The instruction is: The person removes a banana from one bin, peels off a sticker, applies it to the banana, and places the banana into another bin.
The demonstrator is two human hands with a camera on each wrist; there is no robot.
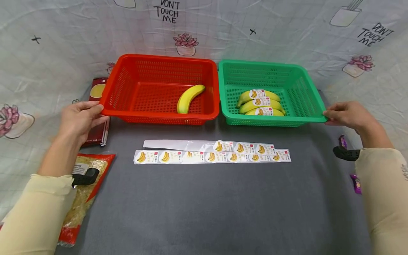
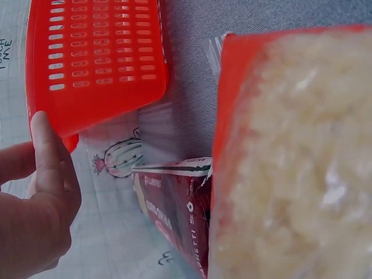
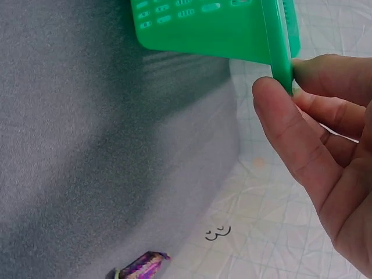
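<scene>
By the left grip, a red basket holds one plain yellow banana. By the right grip, a green basket holds yellow bananas with white stickers. The table is grey.

Surface: grey mat over a printed cloth
Back: red basket and green basket side by side, just touching
Middle: two sticker strips, overlapping
Left edge: dark red packet, noodle bag
Right edge: purple wrapped sweets
</scene>
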